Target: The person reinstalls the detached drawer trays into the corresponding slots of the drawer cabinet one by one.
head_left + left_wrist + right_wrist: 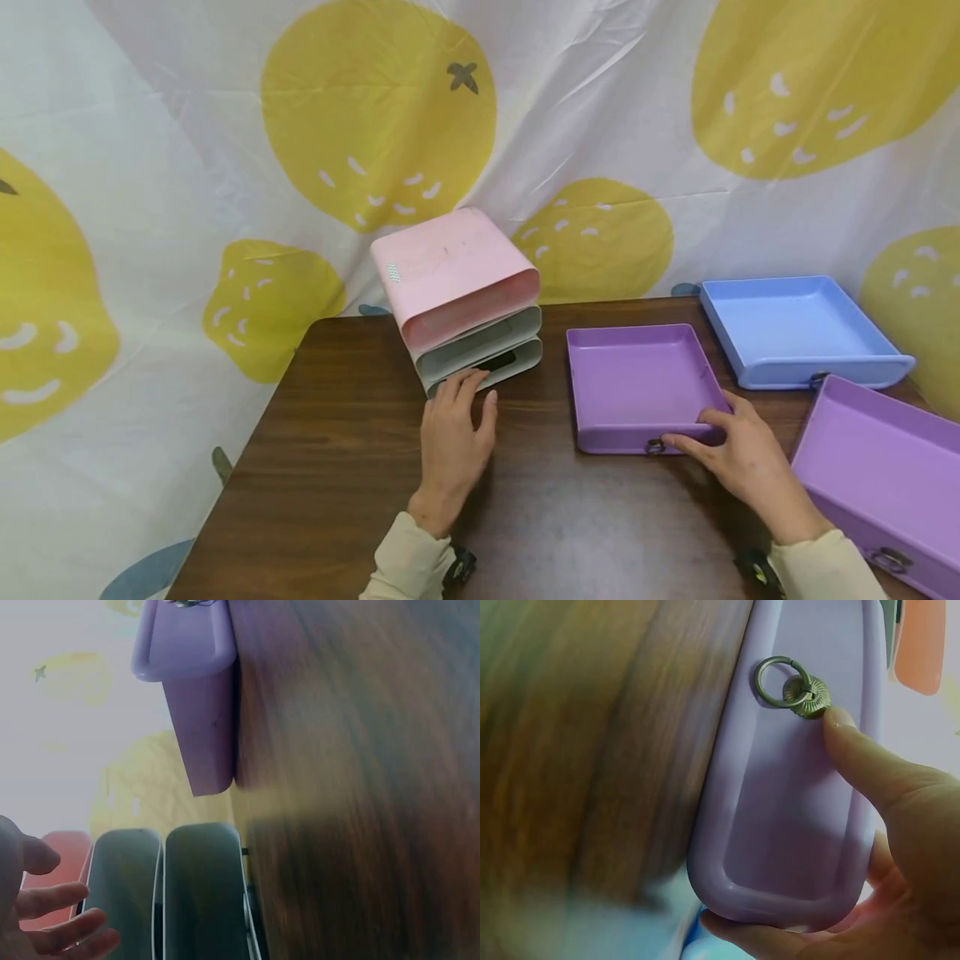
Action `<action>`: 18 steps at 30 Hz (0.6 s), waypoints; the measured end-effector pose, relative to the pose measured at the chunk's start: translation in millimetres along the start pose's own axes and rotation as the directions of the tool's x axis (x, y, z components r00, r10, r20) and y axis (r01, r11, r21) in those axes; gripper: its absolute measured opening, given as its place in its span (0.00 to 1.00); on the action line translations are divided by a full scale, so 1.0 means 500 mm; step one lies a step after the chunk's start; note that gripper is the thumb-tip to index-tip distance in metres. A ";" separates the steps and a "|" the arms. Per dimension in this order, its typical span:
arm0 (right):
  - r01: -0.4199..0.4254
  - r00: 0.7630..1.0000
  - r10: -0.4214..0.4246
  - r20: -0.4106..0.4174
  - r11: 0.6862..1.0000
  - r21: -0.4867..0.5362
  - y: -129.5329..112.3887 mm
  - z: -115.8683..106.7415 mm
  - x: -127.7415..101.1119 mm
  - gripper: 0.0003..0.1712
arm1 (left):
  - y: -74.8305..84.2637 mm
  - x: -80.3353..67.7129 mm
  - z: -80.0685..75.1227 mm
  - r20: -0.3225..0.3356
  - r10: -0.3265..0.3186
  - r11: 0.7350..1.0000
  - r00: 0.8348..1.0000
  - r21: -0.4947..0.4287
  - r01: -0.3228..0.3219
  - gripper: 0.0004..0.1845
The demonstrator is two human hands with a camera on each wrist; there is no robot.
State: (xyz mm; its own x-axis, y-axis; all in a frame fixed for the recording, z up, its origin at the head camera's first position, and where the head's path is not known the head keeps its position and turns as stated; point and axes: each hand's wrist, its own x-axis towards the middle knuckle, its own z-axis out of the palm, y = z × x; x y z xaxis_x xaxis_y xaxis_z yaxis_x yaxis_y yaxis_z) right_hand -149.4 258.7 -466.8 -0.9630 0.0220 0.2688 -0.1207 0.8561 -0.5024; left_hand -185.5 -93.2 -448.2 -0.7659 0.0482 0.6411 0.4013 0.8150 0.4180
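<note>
My right hand (753,462) grips a small purple drawer (637,379) at its front right corner. The thumb lies against the drawer's front beside a brass ring pull (784,682), and the other fingers reach around the end and behind the rim. To the left, a drawer cabinet (457,267) with one pink tier above two grey-green ones stands tilted at an angle, its slots facing me. My left hand (453,433) is at the front of the lowest tier, fingers spread and loosely bent, holding nothing. In the left wrist view, its fingers (60,919) overlap the cabinet openings.
A blue drawer (802,321) lies at the back right. In front of it another purple drawer (885,458) with a ring pull runs out of view. All stand on a dark wooden table (322,500), backed by a fruit-print cloth (585,100).
</note>
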 end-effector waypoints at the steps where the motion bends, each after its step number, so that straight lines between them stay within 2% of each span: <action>1: 0.010 1.000 -0.010 -0.011 1.000 0.003 0.001 0.000 -0.001 0.21 | -0.001 0.001 -0.001 -0.010 0.000 1.000 1.000 -0.006 0.000 0.15; 7: 0.053 0.998 -0.051 -0.048 0.998 0.034 -0.003 0.001 -0.002 0.19 | -0.013 0.007 -0.008 -0.069 0.020 0.999 0.997 -0.031 -0.023 0.15; 12: 0.054 0.998 -0.052 -0.042 0.997 0.050 -0.009 0.000 -0.005 0.18 | -0.020 0.011 -0.013 -0.119 0.026 0.998 0.993 -0.045 -0.031 0.15; 18: 0.079 0.995 -0.074 -0.069 0.994 0.070 -0.008 -0.001 -0.011 0.19 | -0.028 0.019 -0.017 -0.193 0.024 0.997 0.981 -0.065 -0.037 0.17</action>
State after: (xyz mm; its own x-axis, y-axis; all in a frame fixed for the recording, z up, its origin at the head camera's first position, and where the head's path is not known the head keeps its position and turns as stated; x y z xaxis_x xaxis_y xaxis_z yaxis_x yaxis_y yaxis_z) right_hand -143.4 255.5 -466.0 -0.9322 -0.0061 0.3618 -0.2132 0.8172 -0.5355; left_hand -194.2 -108.8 -442.3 -0.6446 -0.0448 0.7632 0.4610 0.7736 0.4348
